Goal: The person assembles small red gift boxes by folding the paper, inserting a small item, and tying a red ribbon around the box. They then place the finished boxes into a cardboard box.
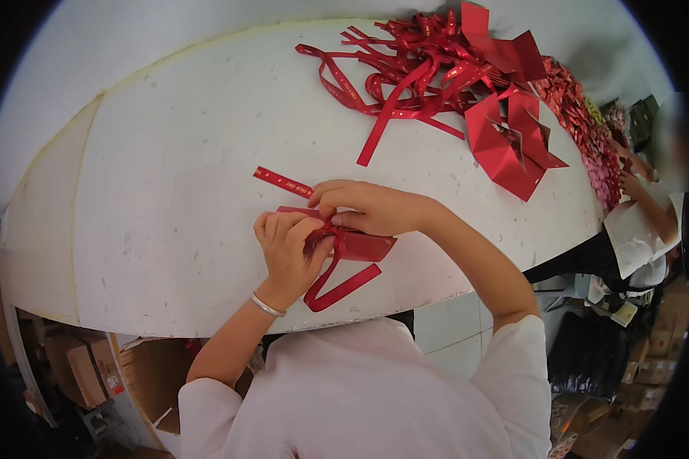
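A flat folded red paper box (369, 247) lies on the white table near its front edge, with a printed red ribbon (350, 287) around its middle. My left hand (285, 246), a bracelet at its wrist, is closed with fingertips and thumb pinched where the ribbon crosses the box. From the right, my right hand (371, 206) reaches over the far side, its fingers curled and pinching the ribbon at the same crossing. One ribbon end sticks out to the far left past my right fingers; the other bends in a loose fold toward me. My fingers partly hide the crossing.
At the back right of the white table (184, 168) lies a tangled pile of red ribbons (413, 80). Folded red paper boxes (505, 141) rest beside it. Beyond is a heap of small red pieces (582, 126), where another person's hands (631, 172) work. Cardboard boxes (76, 367) stand below left.
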{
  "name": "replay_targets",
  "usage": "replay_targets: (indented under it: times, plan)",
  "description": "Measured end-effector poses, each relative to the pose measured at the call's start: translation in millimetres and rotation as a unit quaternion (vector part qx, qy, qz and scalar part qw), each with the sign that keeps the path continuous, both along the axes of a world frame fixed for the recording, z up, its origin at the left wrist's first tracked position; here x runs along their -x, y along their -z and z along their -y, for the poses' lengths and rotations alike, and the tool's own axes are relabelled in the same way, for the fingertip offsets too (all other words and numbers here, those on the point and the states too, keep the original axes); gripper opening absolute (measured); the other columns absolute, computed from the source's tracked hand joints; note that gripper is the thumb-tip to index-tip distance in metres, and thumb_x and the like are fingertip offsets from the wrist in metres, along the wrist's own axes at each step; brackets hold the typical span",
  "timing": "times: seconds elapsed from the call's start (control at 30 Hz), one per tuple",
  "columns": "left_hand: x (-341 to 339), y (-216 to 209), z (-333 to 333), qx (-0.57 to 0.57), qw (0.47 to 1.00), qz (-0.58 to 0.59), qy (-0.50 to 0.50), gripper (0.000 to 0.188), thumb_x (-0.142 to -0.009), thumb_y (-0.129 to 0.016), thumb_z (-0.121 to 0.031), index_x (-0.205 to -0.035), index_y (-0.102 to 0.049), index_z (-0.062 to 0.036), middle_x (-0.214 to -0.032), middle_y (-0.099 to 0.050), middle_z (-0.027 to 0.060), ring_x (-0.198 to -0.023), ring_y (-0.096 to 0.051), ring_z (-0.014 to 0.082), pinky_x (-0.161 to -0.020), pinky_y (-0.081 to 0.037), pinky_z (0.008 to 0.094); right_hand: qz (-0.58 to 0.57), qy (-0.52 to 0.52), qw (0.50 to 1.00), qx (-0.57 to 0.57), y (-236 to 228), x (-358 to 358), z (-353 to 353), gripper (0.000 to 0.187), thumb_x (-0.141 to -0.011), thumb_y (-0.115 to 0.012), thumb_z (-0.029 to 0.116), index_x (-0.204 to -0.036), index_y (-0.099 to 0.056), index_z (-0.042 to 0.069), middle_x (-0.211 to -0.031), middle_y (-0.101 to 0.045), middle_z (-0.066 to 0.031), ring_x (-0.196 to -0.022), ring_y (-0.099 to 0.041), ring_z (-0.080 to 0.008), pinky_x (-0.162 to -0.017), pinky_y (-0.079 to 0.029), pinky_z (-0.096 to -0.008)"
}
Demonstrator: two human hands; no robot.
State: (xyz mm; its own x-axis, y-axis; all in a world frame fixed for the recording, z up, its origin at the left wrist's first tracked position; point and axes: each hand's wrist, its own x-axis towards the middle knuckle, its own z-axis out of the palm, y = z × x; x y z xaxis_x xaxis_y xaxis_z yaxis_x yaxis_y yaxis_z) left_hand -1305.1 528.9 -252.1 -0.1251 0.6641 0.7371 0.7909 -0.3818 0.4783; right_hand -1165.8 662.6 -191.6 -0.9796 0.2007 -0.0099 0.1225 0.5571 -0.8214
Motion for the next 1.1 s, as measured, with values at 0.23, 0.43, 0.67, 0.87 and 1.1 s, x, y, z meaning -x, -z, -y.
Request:
replay_targets:
  times: [0.23,0.43,0.67,0.87,1.1]
  plan:
    - [2,-19,2,0.079,0.996,-0.041,0.000,0.028,-0.070,-0.071,-0.012,-0.097,-0.060,-0.0131,-0.081,-0.048,0.0009,-0.078,-0.045,0.0198,-0.080,-0.031,0.0365,-0.063,0.073,0.981,-0.167,-9,5,14,0.023,-0.076,-0.058,-0.001,-0.098,-0.054,0.003,-0.090,-0.052,-0.0114,-0.088,-0.051,-0.0265,-0.076,-0.044,-0.0361]
    - [7,-38,-3,0.161,0.984,-0.071,0.036,0.017,-0.069,-0.070,-0.013,-0.084,-0.061,-0.0111,-0.078,-0.047,0.0009,-0.076,-0.046,0.0194,-0.075,-0.035,0.0364,-0.084,0.245,0.952,-0.165,-7,-13,68,0.022,-0.073,-0.065,0.007,-0.093,-0.056,0.003,-0.085,-0.053,-0.0095,-0.076,-0.053,-0.0259,-0.064,-0.044,-0.0354]
    - [40,-84,-46,0.172,0.915,-0.253,0.264,0.017,-0.066,-0.070,-0.013,-0.072,-0.057,-0.0055,-0.091,-0.053,0.0038,-0.083,-0.050,0.0224,-0.089,-0.040,0.0423,-0.213,0.294,0.859,-0.362,32,-6,71,0.020,-0.070,-0.071,0.015,-0.082,-0.060,0.004,-0.070,-0.047,-0.0033,-0.061,-0.047,-0.0174,-0.048,-0.039,-0.0287]
    - [53,-140,-27,0.494,0.838,-0.087,0.214,0.013,-0.079,-0.066,-0.016,-0.079,-0.062,-0.0033,-0.066,-0.055,0.0054,-0.062,-0.054,0.0177,-0.071,-0.047,0.0311,-0.202,0.311,0.856,-0.360,36,-6,69,0.017,-0.071,-0.071,0.016,-0.080,-0.060,0.006,-0.069,-0.047,-0.0022,-0.060,-0.046,-0.0157,-0.045,-0.037,-0.0278]
    - [65,-108,38,0.583,0.804,-0.006,0.116,0.021,-0.078,-0.069,-0.018,-0.093,-0.063,-0.0035,-0.073,-0.060,0.0060,-0.061,-0.054,0.0160,-0.057,-0.045,0.0250,-0.195,0.317,0.861,-0.347,34,-8,71,0.017,-0.070,-0.072,0.007,-0.084,-0.064,0.004,-0.070,-0.052,-0.0033,-0.061,-0.051,-0.0173,-0.047,-0.039,-0.0284]
